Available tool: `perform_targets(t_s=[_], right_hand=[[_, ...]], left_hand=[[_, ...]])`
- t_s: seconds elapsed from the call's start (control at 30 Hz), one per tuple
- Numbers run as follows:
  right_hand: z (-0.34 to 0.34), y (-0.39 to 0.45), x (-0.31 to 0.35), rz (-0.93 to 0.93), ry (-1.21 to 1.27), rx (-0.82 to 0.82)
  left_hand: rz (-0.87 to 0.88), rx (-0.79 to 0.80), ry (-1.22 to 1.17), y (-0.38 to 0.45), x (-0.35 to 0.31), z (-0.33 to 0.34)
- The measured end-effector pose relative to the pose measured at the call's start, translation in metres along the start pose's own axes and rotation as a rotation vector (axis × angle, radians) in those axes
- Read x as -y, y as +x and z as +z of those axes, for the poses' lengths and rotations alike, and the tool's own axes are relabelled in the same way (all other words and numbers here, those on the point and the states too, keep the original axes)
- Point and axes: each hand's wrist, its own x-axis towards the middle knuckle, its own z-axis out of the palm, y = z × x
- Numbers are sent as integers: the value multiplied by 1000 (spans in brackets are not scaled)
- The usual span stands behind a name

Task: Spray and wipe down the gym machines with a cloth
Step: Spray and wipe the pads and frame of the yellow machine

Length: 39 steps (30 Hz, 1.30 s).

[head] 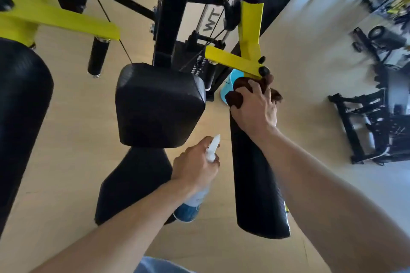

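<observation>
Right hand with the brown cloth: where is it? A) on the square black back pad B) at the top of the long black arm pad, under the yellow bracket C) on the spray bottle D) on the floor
B: the right hand grips the dark brown cloth against the top of the long black cylindrical arm pad, just below the yellow metal bracket.

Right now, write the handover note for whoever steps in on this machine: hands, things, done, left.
Left hand: grips the spray bottle, nozzle up, held low between the seat and the right arm pad.
Right hand: presses the brown cloth on the top end of the right arm pad, just under the yellow bracket.
Done: cannot tell which surfaces are already wiped; no wet marks show.
Left, likely: the rest of this pad, back pad, seat, left arm pad, yellow arms.
</observation>
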Motion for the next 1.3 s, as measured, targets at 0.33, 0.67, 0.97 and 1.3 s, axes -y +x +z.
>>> perform_targets(t_s=[0.33, 0.67, 0.97, 1.3], right_hand=[[71, -42, 43, -643, -1045, 760], [48, -115, 34, -769, -869, 823], [-13, -71, -10, -656, -493, 293], [16, -245, -63, -700, -81, 44]], left_hand=[[-5, 46, 3, 9, 24, -27], [-48, -21, -15, -19, 30, -14], [-28, -253, -39, -69, 10, 19], [-4, -299, -99, -113, -1, 52]])
